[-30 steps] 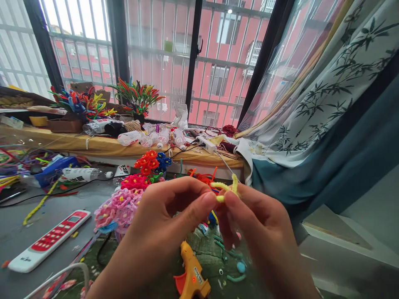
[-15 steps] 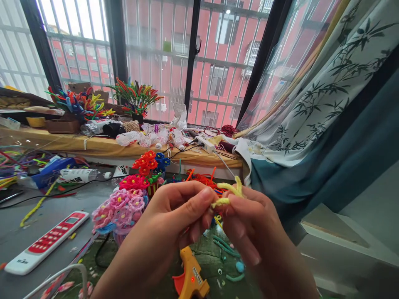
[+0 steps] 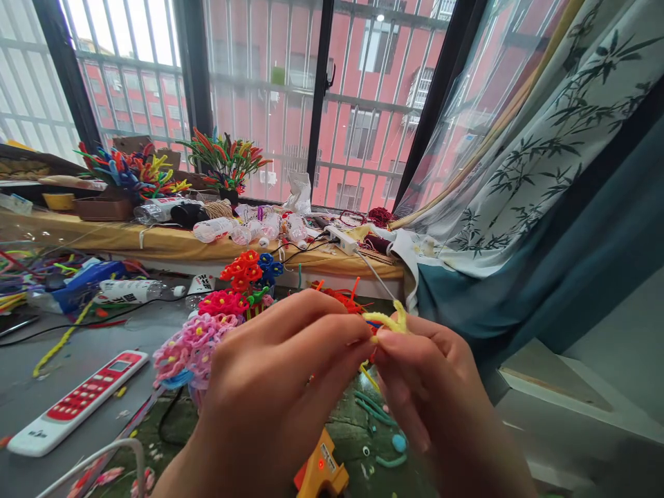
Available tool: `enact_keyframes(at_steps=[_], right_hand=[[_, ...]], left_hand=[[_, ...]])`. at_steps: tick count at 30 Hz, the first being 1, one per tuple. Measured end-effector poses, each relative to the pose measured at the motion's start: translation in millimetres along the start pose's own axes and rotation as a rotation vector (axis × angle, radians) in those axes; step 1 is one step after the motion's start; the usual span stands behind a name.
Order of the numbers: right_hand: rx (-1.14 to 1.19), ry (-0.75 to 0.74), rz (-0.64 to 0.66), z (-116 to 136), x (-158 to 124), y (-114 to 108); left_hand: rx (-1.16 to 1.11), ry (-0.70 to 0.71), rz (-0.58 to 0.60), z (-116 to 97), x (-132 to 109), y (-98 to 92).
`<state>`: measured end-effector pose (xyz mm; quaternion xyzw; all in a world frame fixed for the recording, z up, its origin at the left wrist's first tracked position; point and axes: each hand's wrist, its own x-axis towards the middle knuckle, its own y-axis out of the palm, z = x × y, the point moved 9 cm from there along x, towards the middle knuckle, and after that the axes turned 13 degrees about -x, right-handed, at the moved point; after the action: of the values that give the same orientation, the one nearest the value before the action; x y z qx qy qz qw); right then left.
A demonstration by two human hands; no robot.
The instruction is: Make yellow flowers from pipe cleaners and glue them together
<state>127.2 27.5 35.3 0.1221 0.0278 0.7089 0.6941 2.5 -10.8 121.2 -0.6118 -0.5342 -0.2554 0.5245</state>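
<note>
The left hand (image 3: 283,366) and right hand (image 3: 433,377) pinch a bent, fuzzy yellow pipe cleaner (image 3: 401,319). Below, an orange plastic glue gun (image 3: 326,470) lies on the dark-green bench (image 3: 357,444).

1 left hand (image 3: 280,373), 1 right hand (image 3: 430,373) and 1 held yellow fuzzy piece (image 3: 384,319) are seen; 1 glue gun (image 3: 326,472), 1 remote control (image 3: 80,404), 1 googly eye (image 3: 366,451) and 1 power strip (image 3: 341,239) are counted.

Remote (image 3: 79,402) on grey table (image 3: 106,335) | power strip (image 3: 341,240) on ledge (image 3: 88,233) | bamboo-print curtain (image 3: 557,155)
</note>
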Motion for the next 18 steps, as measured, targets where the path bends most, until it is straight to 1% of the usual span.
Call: enact_keyframes(at_steps=[2, 4, 7, 10, 12, 14, 16, 18], right_hand=[[-0.084, 0.041, -0.075, -0.6, -1.7, -4.7], [-0.149, 0.056, -0.13, 2.4, -4.2, -8.2], [-0.244, 0.031, -0.151, 11.6, -6.9, -10.8], [-0.368, 0.01, -0.139, 20.1, -8.8, -14.0], [-0.419, -0.011, -0.112, 24.5, -8.7, -15.0], [-0.431, -0.06, -0.064, 27.9, -6.5, -14.0], [-0.434, -0.149, -0.007, 32.0, -3.1, -11.4], [-0.438, -0.246, 0.04, 35.8, 0.3, -9.1]], left_hand=[[0.081, 0.078, 0.039, -8.9, -2.2, 4.1], [0.129, 0.125, 0.072, -14.1, -4.4, 8.1], [0.141, 0.175, 0.099, -16.6, -6.7, 10.6], [0.133, 0.199, 0.128, -12.9, -7.6, 11.6], [0.11, 0.196, 0.12, -9.2, -6.8, 10.6], [0.052, 0.173, 0.088, -5.3, -4.8, 8.6], [-0.033, 0.111, 0.071, 0.7, -2.1, 8.6], [-0.117, 0.018, 0.073, 8.9, 0.2, 10.2]])
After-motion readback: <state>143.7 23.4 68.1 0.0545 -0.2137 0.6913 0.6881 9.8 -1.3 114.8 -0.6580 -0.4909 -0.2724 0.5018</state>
